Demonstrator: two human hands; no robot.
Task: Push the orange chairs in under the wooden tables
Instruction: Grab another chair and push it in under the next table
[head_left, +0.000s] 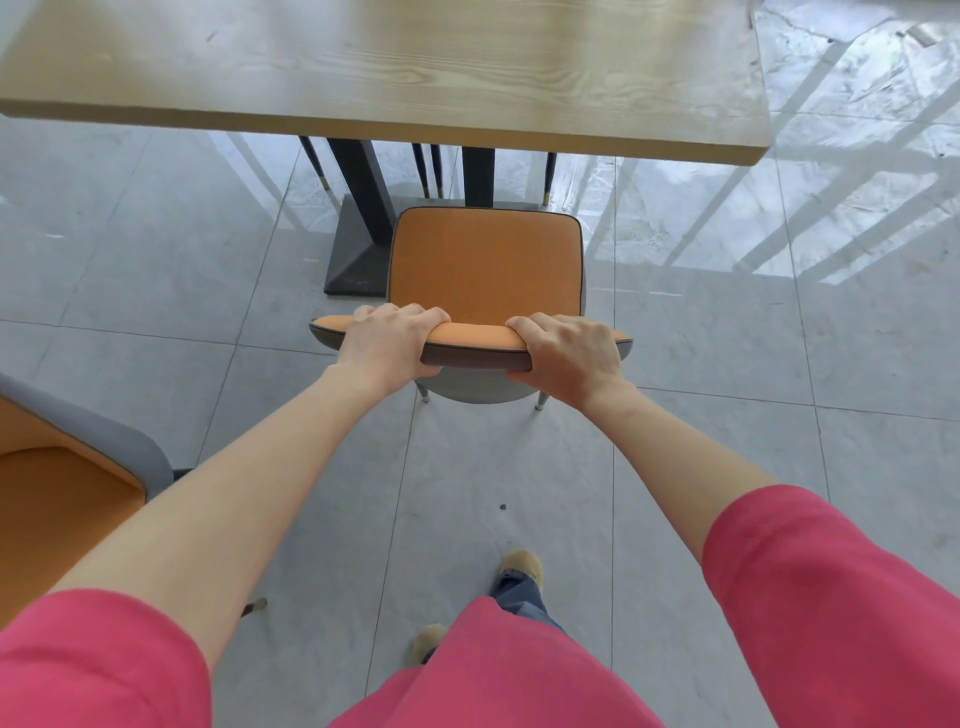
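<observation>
We hold the top of the chair (485, 262) backrest with both hands: our left hand (387, 343) curls round it toward one end, our right hand (569, 353) toward the other. Its orange seat lies just beyond our fingers, its far edge short of the bench (384, 78) ahead. A second chair (62, 499) stands beside our left forearm.

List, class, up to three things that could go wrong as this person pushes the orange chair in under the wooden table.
1. The table's dark base lies just left of the orange chair; a front leg, hidden under the seat, might catch it.
2. Both the left hand and right hand wrap the backrest; fingers could get pinched against the wooden table if pushed fully in.
3. The glossy floor may let the chair slide crooked.
</observation>
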